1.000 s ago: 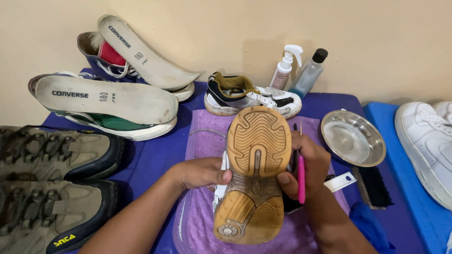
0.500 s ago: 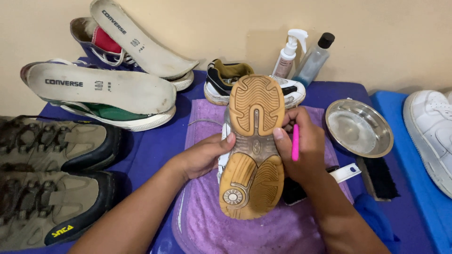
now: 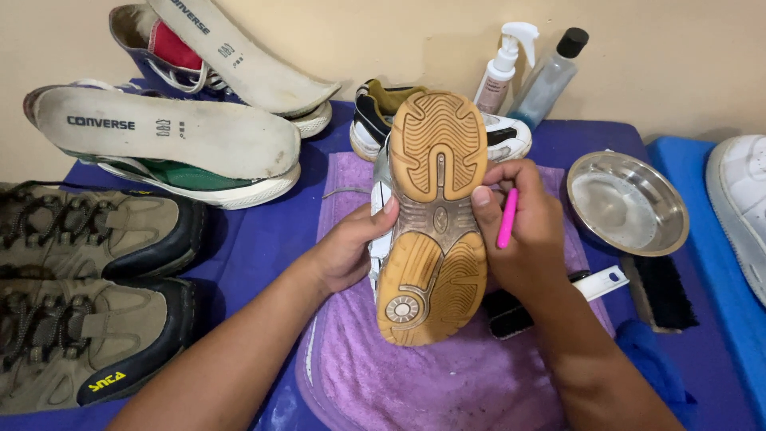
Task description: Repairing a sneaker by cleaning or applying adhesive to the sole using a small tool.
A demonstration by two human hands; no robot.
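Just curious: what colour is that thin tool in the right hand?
Bright pink tool, clearest in the head view.

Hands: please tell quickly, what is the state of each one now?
Left hand: closed on the side of the sneaker, held sole up.
Right hand: closed on a pink tool, thumb on the sole.

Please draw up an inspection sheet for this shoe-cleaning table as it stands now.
Surface: purple towel on a blue-covered table.
Job's things: shoe held sole-up; pink-handled tool beside it.
Clutter: steel bowl, black brush, spray bottle, clear bottle, hiking shoes, canvas sneakers, a second matching shoe, white sneaker.
Grippers: left hand grips the shoe's side; right hand holds the pink tool and the shoe's other side.
Cables: nothing seen.
Surroundings: plain beige wall.
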